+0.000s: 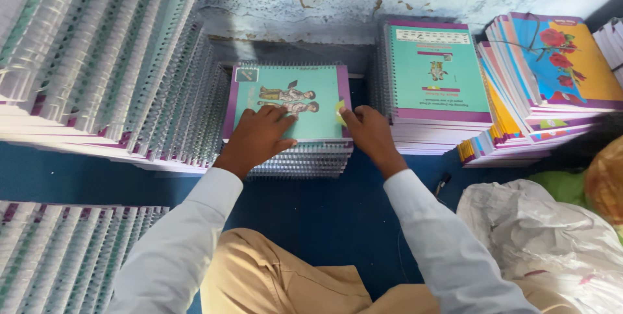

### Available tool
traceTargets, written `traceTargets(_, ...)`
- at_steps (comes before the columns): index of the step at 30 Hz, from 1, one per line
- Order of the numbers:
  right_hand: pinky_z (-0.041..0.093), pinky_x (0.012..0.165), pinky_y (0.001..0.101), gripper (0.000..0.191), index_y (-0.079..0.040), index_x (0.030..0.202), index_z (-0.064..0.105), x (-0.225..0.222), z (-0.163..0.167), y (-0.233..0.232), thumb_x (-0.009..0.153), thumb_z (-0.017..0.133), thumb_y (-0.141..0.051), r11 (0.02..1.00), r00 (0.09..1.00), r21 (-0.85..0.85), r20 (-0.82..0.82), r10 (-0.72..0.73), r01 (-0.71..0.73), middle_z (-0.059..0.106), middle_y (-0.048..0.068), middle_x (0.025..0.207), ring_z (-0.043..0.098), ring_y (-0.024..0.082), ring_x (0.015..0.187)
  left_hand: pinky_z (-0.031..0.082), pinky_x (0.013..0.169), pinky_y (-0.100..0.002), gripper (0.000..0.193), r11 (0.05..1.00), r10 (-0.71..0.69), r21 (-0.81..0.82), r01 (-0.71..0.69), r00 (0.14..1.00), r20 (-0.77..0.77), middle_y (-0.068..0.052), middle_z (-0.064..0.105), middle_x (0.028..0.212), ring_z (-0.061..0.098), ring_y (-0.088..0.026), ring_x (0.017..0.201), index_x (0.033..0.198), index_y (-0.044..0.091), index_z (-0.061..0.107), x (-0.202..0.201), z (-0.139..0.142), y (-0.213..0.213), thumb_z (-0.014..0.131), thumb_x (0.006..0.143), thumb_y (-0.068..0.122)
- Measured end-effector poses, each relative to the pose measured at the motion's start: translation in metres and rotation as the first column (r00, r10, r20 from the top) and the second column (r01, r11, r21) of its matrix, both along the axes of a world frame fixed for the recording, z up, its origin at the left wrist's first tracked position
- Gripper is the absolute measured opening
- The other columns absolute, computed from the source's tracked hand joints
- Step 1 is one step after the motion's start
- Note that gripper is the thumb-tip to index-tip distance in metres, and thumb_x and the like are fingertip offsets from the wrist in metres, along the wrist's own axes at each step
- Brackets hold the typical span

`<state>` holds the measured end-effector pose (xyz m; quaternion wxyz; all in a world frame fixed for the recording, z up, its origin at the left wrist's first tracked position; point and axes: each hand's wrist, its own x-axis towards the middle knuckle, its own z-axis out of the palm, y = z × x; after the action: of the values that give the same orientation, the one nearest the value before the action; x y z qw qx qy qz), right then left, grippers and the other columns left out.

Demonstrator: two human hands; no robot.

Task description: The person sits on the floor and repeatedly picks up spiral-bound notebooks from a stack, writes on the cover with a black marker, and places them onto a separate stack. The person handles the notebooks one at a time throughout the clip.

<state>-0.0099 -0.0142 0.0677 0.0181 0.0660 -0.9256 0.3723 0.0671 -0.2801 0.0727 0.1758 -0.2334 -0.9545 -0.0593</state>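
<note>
Many spiral notebooks were fanned in long rows (110, 61) to the left of your L hand, w/ another row (58, 255) below it by your L sleeve. Right of your R hand stood a teal-cover stack (435, 87), then a stack w/ a red-flower cover (558, 67) further right. A crumpled white plastic bag (538, 236) lay by your R forearm. Under both hands sat the short stack; its top teal notebook (292, 96) had a purple edge. Your L hand (259, 133) lay flat, fingers spread, pressing the cover, gripping nothing. Your R hand (368, 131) touched the cover's R edge at a small yellow tab (339, 111); can't tell if pinched.
</note>
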Motion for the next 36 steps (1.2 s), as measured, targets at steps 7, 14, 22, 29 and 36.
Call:
traceTargets(7,0.059,0.07,0.0467,0.054,0.005,0.093,0.071,-0.037,-0.007,-0.015,0.092,0.06,-0.048,0.992,0.954,-0.092,0.295,-0.055,0.086,0.074,0.022,0.084,0.075,0.034,0.075,0.046,0.083,-0.049,0.053,0.996,0.078,-0.023,-0.081,0.993,-0.092,-0.009,0.063,0.133,0.057,-0.027,0.12,0.129,0.014,0.066,-0.008,-0.009,0.009,0.07,0.088,0.048)
traceTargets(14,0.056,0.075,0.042,0.048,0.002,0.083,0.077,-0.064,-0.004,-0.018,0.086,0.069,-0.045,0.997,0.987,0.025,0.143,-0.078,0.075,0.075,0.021,0.081,0.073,0.032,0.074,0.046,0.083,-0.051,0.054,0.99,0.144,0.009,-0.144,0.983,-0.112,-0.009,0.064,0.129,0.057,-0.027,0.12,0.126,0.013,0.067,-0.011,-0.014,0.019,0.074,0.085,0.047)
traceTargets(22,0.056,0.07,0.0391,0.034,0.001,0.073,0.078,-0.055,0.022,-0.015,0.078,0.071,-0.032,0.996,0.98,0.049,0.178,-0.082,0.075,0.076,0.018,0.074,0.074,0.029,0.067,0.045,0.087,-0.056,0.055,0.987,0.157,0.049,-0.153,0.983,-0.096,-0.013,0.064,0.124,0.057,-0.03,0.116,0.121,0.01,0.067,-0.013,-0.009,0.025,0.075,0.083,0.048)
traceTargets(29,0.064,0.061,0.0338,0.028,0.008,0.097,0.071,-0.058,0.029,-0.017,0.084,0.073,-0.017,0.853,0.876,-0.474,0.481,0.043,0.219,0.072,0.015,0.088,0.074,0.025,0.073,0.044,0.087,-0.057,0.058,0.98,0.192,0.051,-0.191,0.981,-0.019,-0.012,0.063,0.119,0.055,-0.032,0.114,0.119,0.009,0.066,-0.006,0.004,0.033,0.077,0.08,0.05)
traceTargets(36,0.063,0.066,0.0331,0.034,0.008,0.106,0.07,-0.073,0.035,-0.017,0.086,0.072,-0.018,0.722,0.843,-0.638,0.518,0.144,0.269,0.069,0.016,0.094,0.071,0.027,0.078,0.046,0.084,-0.053,0.061,0.968,0.231,0.155,-0.199,0.944,-0.235,-0.013,0.065,0.117,0.058,-0.031,0.112,0.12,0.006,0.063,-0.008,-0.008,0.037,0.079,0.072,0.04)
